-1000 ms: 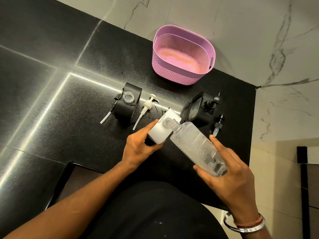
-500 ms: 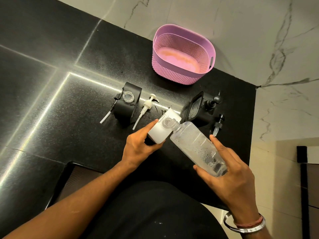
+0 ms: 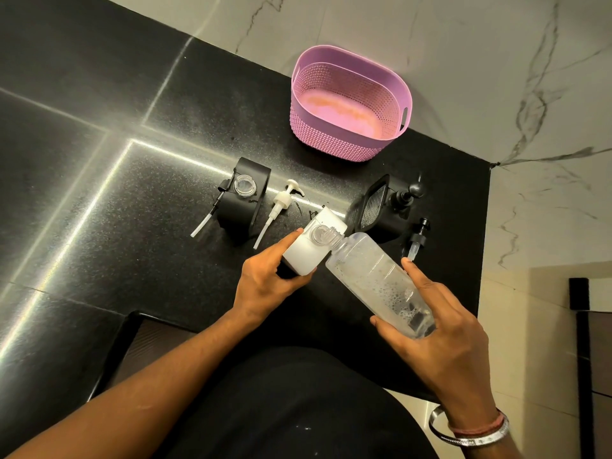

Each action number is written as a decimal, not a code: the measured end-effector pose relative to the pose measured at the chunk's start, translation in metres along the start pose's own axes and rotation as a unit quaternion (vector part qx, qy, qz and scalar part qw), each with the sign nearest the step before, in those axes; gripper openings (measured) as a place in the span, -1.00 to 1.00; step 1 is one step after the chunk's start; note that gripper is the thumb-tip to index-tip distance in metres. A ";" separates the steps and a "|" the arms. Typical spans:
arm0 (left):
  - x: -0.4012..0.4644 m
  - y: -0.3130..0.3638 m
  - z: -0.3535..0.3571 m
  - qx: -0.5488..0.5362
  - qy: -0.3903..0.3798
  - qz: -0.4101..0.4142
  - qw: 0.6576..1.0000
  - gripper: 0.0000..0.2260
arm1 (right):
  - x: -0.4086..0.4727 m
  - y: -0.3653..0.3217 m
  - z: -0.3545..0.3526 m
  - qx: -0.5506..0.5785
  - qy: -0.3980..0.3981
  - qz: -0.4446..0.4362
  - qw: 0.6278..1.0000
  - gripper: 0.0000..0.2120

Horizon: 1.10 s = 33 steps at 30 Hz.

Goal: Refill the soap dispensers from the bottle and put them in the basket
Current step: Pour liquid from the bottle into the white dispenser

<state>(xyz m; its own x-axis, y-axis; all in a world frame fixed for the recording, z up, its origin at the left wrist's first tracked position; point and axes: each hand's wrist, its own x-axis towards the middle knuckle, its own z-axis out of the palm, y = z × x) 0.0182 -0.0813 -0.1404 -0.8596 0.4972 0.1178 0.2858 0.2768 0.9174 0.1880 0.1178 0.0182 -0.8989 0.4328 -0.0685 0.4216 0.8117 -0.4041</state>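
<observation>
Head | clear bottle point(image 3: 374, 276) tilted, foamy | neck at white dispenser point(image 3: 313, 246)

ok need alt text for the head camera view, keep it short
The right hand tips a clear bottle into the open neck of a white soap dispenser steadied by the left hand on a black counter. Behind stand two black dispensers, loose pumps and an empty pink basket.

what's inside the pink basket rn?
No dispensers in the pink basket yet. Its floor shows only an orange-tinted patch, stain or reflection, I cannot tell which. The near wall hides the front strip of the floor.
</observation>
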 end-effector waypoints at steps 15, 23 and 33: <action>0.000 0.001 -0.001 0.002 0.000 -0.003 1.000 -0.33 | 0.000 0.000 -0.001 -0.006 0.003 -0.001 1.000 -0.07; 0.000 0.002 -0.001 -0.002 0.002 -0.008 1.000 -0.34 | 0.000 0.000 -0.001 -0.006 0.006 -0.005 1.000 -0.07; 0.000 0.002 0.000 0.004 0.008 -0.005 1.000 -0.33 | -0.001 0.000 -0.001 -0.007 0.005 -0.005 1.000 -0.08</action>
<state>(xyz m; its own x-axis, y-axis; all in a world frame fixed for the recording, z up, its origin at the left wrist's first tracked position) 0.0190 -0.0808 -0.1389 -0.8687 0.4817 0.1154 0.2815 0.2885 0.9152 0.1887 0.1183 0.0194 -0.9016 0.4290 -0.0559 0.4149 0.8208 -0.3928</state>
